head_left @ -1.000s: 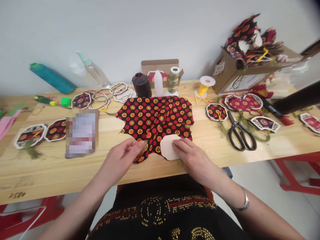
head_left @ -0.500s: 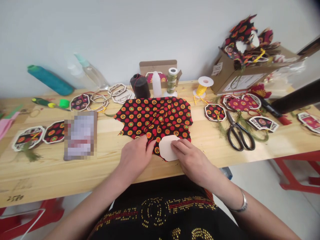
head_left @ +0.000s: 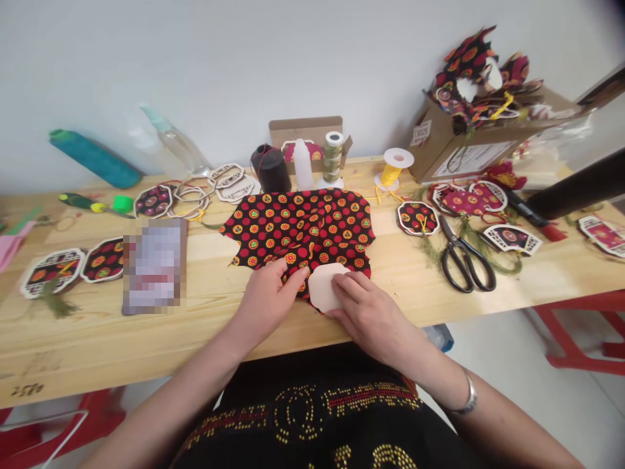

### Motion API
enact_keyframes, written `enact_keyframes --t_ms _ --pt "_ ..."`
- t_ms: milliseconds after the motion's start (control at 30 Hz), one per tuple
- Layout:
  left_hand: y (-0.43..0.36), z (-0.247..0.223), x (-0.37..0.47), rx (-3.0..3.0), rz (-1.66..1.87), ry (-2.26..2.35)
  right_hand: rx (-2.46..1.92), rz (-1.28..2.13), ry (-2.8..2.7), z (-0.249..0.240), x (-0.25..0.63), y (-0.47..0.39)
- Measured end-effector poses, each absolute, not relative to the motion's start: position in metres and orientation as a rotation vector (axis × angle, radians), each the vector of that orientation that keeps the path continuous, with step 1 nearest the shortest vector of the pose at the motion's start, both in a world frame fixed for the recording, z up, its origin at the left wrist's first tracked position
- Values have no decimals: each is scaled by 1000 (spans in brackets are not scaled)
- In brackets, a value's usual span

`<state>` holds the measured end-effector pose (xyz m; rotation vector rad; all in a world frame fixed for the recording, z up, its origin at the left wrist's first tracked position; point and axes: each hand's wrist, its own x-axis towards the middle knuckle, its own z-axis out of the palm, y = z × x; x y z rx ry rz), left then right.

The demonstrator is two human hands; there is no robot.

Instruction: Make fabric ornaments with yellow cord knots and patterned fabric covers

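Note:
A black cloth with red and yellow round patterns [head_left: 293, 221] lies wrinkled on the wooden table [head_left: 205, 326] in front of me. A pale card with rounded, notched corners [head_left: 323, 286] rests over the cloth's near edge. My right hand [head_left: 374, 312] pinches the card's right side, fingers on top and thumb at the lower edge. My left hand [head_left: 268, 293] is on the cloth left of the card, its thumb and fingers gathering a fold of it. Part of the cloth is hidden under the card and my hands.
Black-handled scissors [head_left: 467, 260] lie to the right among framed fabric ornaments [head_left: 418, 218]. Behind the cloth stand a black thread cone [head_left: 271, 169], a white bottle [head_left: 303, 166] and a yellow spool [head_left: 392, 170]. A full cardboard box [head_left: 469, 153] is back right; a blurred flat packet [head_left: 155, 267] lies left.
My right thumb has come into view at the card's lower edge. My left thumb and fingers have shifted slightly on the cloth. The whole view has moved a little.

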<state>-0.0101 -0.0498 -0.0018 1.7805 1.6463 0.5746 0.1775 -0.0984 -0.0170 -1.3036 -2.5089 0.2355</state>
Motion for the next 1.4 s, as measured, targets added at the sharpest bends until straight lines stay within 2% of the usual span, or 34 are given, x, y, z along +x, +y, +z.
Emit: enact_keyframes --t_ms 133,233,367,567,767,1400 --pt "-49 -2 -18 1775 699 1683 -1303 228 -2497 -18 177 -99" --pt "-49 0 -23 1521 790 1589 -1297 215 -2467 -19 177 -99" --pt "-51 4 -24 1351 676 1426 -1286 212 -2485 -19 178 -99" --pt "-49 -3 -11 1959 326 1817 -1292 186 -2488 -19 177 -99" --pt "-47 -10 -2 2305 140 1832 -1310 236 -2444 -21 175 -99" --pt "-45 4 4 1906 420 1732 -1232 148 -2263 -46 182 -101"
